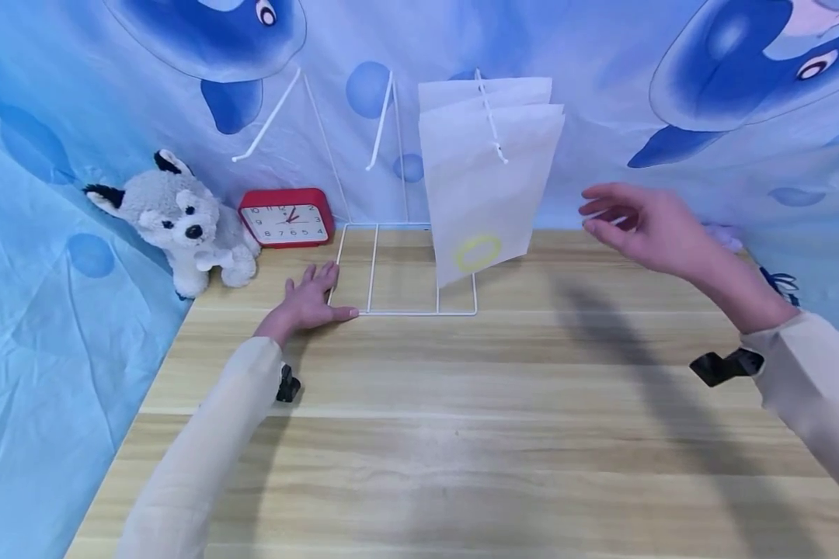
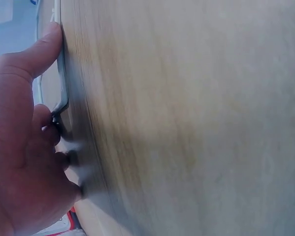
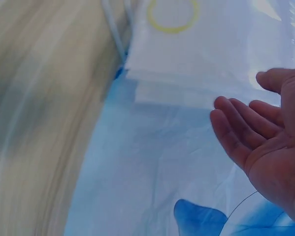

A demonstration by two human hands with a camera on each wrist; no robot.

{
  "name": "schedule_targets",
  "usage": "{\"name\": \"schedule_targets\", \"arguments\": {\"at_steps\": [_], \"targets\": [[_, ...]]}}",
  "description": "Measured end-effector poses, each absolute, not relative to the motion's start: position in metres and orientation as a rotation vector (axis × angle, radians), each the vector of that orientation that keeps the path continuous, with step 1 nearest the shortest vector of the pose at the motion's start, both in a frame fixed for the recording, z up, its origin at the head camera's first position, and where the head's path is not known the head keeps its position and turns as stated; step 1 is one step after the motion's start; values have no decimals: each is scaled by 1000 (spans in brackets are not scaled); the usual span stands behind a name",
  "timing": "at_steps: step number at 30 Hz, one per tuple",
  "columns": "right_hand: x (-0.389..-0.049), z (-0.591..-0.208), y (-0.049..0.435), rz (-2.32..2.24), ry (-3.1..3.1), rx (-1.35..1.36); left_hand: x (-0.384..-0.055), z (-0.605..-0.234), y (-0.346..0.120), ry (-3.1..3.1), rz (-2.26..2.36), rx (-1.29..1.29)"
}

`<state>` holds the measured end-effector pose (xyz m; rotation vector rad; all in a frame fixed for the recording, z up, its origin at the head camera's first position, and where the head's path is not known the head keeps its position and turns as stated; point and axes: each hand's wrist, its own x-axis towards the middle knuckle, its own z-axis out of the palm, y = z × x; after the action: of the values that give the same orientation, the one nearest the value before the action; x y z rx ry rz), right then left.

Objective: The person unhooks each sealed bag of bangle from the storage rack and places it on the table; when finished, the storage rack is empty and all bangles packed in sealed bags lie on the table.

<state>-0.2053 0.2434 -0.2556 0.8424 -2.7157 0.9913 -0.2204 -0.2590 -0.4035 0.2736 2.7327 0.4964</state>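
A white wire rack (image 1: 419, 314) with three upward-slanting prongs stands at the back of the wooden table. From its right prong hang two flat white sheets or bags (image 1: 492, 171), one behind the other; a yellow ring is marked low on the front one. My left hand (image 1: 309, 301) rests with spread fingers on the rack's front left corner. In the left wrist view its thumb (image 2: 46, 46) lies along the base wire. To the right of the white sheets, my right hand (image 1: 646, 225) is raised in the air, fingers loosely bent, apart from them and holding nothing.
Left of the rack are a red alarm clock (image 1: 287, 219) and a grey-and-white plush dog (image 1: 185, 221). A blue cloth (image 1: 587, 46) with whale prints hangs behind. Something pale purple (image 1: 725, 235) and a dark cord (image 1: 781, 283) lie at the far right.
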Motion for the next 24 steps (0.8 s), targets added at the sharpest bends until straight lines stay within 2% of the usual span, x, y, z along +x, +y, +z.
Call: {"name": "schedule_targets", "arguments": {"at_steps": [6, 14, 24], "targets": [[-227, -244, 227, 1527, -2509, 731, -218, -405, -261, 2735, 478, 272], [-245, -234, 215, 2001, -2187, 716, -220, -405, -258, 2711, 506, 252], [-252, -220, 203, 1936, -2236, 644, -219, -405, -260, 2717, 504, 239]]}}
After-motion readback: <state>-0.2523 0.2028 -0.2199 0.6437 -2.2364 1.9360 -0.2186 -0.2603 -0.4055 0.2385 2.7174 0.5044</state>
